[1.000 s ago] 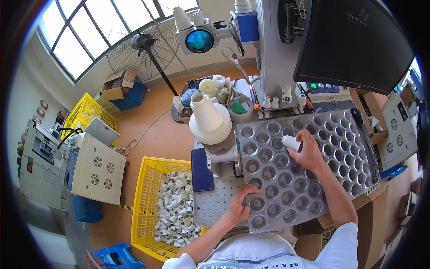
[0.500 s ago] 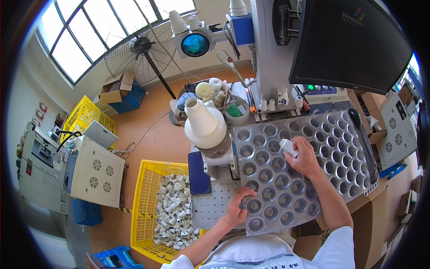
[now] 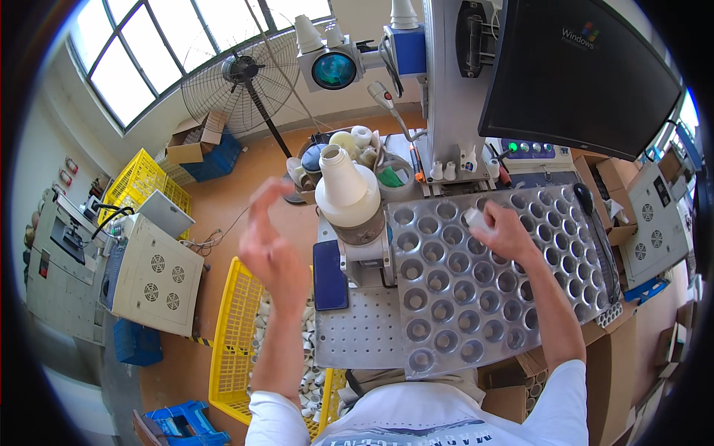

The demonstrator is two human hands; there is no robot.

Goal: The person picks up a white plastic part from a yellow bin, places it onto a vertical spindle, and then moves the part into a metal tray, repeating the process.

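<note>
My right hand (image 3: pixel 506 232) grips a small white plastic cone (image 3: pixel 474 218) over the upper part of a clear tray (image 3: pixel 458 331) with rows of round cups. The fingers hide part of the cone. My left hand (image 3: pixel 269 249) is raised in the air left of the work stand, blurred, with its fingers apart and nothing in them. Below it stands a yellow basket (image 3: pixel 229 338) of loose white cones (image 3: pixel 311 349), partly covered by my left forearm. Between my hands, a large white cone-shaped fixture (image 3: pixel 346 189) stands upright on a metal mount.
A dark blue flat object (image 3: pixel 330 275) lies on the perforated metal plate (image 3: pixel 357 327). Behind are a grey bucket (image 3: pixel 393 182), a machine column (image 3: pixel 454 97) with a lens head (image 3: pixel 333 70), and a monitor (image 3: pixel 580 82) overhanging the right. A fan (image 3: pixel 242 70) stands farther back.
My left hand has left the tray's left edge and swung up and left, over the basket. My right hand still holds the cone, slightly higher on the tray. The view has shifted slightly.
</note>
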